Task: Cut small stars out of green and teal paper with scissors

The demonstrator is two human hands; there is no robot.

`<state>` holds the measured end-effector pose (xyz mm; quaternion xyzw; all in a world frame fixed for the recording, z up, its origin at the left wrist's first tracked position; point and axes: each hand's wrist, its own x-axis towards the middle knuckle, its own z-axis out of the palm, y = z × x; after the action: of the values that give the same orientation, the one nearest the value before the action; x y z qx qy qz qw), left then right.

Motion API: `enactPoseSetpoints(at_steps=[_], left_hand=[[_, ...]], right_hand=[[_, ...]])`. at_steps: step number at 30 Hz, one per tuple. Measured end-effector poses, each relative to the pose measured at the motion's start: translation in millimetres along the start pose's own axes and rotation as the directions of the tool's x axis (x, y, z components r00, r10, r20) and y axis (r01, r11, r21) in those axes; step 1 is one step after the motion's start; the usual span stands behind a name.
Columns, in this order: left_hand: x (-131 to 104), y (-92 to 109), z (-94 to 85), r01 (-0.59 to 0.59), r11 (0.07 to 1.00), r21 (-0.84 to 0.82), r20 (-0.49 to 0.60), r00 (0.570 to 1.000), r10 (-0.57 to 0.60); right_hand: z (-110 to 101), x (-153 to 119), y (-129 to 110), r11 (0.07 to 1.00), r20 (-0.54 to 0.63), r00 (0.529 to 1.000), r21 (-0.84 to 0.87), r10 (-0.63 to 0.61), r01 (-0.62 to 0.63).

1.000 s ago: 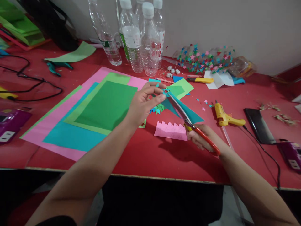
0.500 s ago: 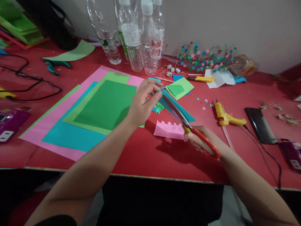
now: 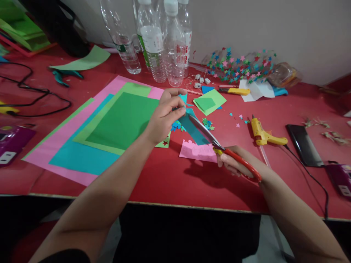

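My left hand (image 3: 166,116) pinches the upper end of a teal paper strip (image 3: 195,130) between thumb and fingers. In my right hand (image 3: 233,162) are scissors with red handles (image 3: 242,163), their blades pointing up and left along the strip's right edge. Under the strip's lower end lies pink paper (image 3: 192,151) with a jagged top edge. Small cut stars (image 3: 208,123) in green and blue lie just right of the strip, with more beside my left fingers. Large green sheets (image 3: 123,120), stacked on blue and pink ones, lie left of my left hand.
Clear plastic bottles (image 3: 175,51) stand at the back. Light green paper (image 3: 210,102) and a yellow cutter (image 3: 238,91) lie behind the scissors. To the right are a yellow glue gun (image 3: 264,135) with a cord and a black phone (image 3: 303,146). Green-handled pliers (image 3: 64,76) lie back left.
The teal strip has swung down and left, now overlapping the pink paper and uncovering stars to its right. My left hand has shifted slightly left, and the scissors slightly down and right.
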<state>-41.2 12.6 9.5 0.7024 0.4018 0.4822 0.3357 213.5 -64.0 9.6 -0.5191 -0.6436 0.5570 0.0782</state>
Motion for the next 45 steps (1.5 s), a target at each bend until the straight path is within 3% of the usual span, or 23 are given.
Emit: enactPoseSetpoints(at_steps=[17, 24, 36, 45], left_hand=[[0.5, -1.8, -0.6, 0.003, 0.999, -0.032, -0.001, 1.0, -0.004], [-2.3, 0.6, 3.7, -0.018, 1.0, 0.003, 0.031, 0.999, 0.018], [-5.5, 3.0, 9.1, -0.019, 1.0, -0.009, -0.035, 0.999, 0.019], [-5.1, 1.7, 8.5, -0.024, 0.999, -0.025, -0.031, 0.999, 0.023]], right_hand=[[2.0, -0.8, -6.3, 0.998, -0.003, 0.999, 0.057, -0.038, 0.039], [5.9, 1.0, -10.3, 0.999, -0.049, 0.999, 0.047, 0.022, -0.02], [11.0, 2.1, -13.5, 0.989, -0.099, 0.989, 0.114, 0.109, -0.097], [11.6, 4.1, -10.6, 0.982, -0.065, 0.988, 0.135, 0.142, -0.132]])
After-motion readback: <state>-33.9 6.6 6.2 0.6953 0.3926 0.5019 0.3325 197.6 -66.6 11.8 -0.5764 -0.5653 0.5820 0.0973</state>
